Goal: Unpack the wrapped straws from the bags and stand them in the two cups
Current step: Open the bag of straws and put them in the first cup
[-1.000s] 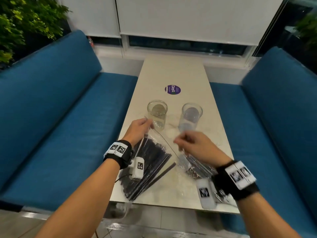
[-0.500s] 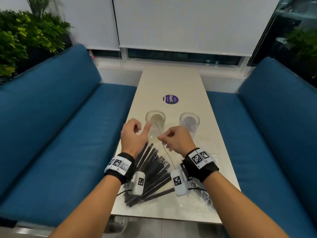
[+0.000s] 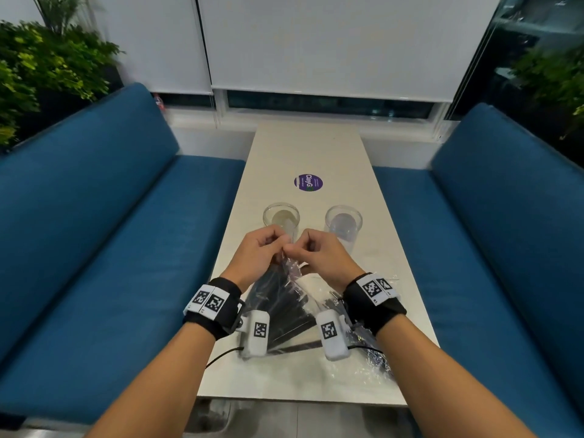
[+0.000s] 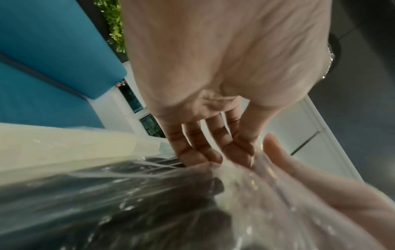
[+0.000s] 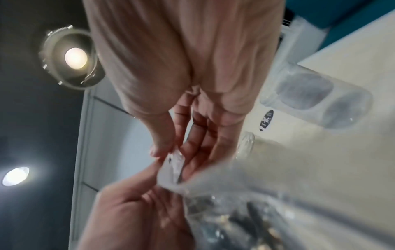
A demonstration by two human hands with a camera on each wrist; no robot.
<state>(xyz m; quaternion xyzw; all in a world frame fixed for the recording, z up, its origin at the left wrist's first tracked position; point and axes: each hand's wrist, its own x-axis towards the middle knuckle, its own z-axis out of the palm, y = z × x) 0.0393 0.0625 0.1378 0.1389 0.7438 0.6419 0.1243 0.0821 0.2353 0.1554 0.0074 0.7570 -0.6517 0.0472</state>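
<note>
A clear plastic bag [image 3: 286, 298] full of black wrapped straws lies on the white table [image 3: 316, 147], its far end lifted. My left hand [image 3: 262, 248] and right hand [image 3: 311, 251] meet at that raised end, and both pinch the plastic at the bag's mouth [image 5: 174, 162]. In the left wrist view the bag [image 4: 128, 203] stretches below my curled fingers [image 4: 205, 148]. Two empty clear cups stand just beyond my hands: the left cup [image 3: 281, 216] and the right cup [image 3: 343, 221]. A second bag of straws [image 3: 366, 349] lies under my right wrist.
A round purple sticker [image 3: 308, 182] sits on the table past the cups. Blue benches [image 3: 94, 232] flank the table on both sides. Plants [image 3: 41, 67] stand at the back left, and a window with white blinds [image 3: 331, 42] closes the far end.
My hands came together from apart and now both pinch the left bag's top, which has lifted off the table. The head view has tilted up slightly.
</note>
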